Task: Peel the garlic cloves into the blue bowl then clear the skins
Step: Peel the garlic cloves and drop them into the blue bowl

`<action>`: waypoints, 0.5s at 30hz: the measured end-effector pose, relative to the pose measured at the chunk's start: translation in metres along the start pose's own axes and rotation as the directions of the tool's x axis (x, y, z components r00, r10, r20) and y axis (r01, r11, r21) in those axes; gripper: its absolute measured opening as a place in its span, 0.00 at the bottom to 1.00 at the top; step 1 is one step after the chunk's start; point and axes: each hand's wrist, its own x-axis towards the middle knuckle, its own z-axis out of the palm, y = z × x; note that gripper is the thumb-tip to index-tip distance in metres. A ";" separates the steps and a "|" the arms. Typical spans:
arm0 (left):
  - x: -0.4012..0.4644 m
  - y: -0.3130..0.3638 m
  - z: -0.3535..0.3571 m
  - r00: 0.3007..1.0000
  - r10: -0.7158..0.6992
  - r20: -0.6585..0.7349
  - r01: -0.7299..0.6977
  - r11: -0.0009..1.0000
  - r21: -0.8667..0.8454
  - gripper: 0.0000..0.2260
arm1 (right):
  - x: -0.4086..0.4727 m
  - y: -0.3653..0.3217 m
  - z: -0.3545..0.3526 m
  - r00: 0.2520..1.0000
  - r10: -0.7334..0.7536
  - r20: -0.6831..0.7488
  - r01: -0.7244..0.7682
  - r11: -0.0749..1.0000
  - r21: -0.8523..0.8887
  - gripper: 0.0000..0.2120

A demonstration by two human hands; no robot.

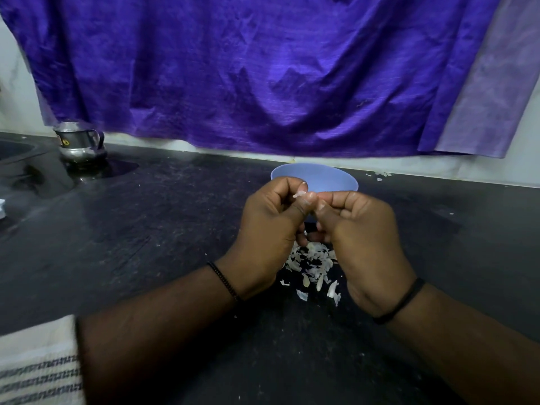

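At the centre of the frame we see both hands raised together just in front of the round light-blue plastic bowl (321,178), which stands on the dark, scuffed stone desk (175,229) close to the pale wall strip. The left hand (271,229) has its fingers curled, and its thumb and forefinger pinch a small pale garlic clove (300,194), of which only a whitish sliver shows above the thumb. The right hand (362,232) is curled too, its thumb and fingertips meeting the left thumb at the clove; we cannot tell how much of the clove it grips.

Below and between the wrists, a loose heap of thin white garlic skins (312,264) lies scattered on the desk, and a few stray flakes (380,174) sit by the wall to the right of the bowl.

In the upper left stands a small lidded steel jug (80,141) with a handle. A wrinkled purple cloth (248,68) hangs across the top of the frame, and a white towel with dark woven stripes (38,372) fills the lower left corner.
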 end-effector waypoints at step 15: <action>0.015 0.000 -0.013 0.986 0.122 -0.110 -0.090 0.962 0.257 0.05 | 0.018 -0.005 -0.016 0.998 0.046 -0.044 -0.041 0.995 0.092 0.03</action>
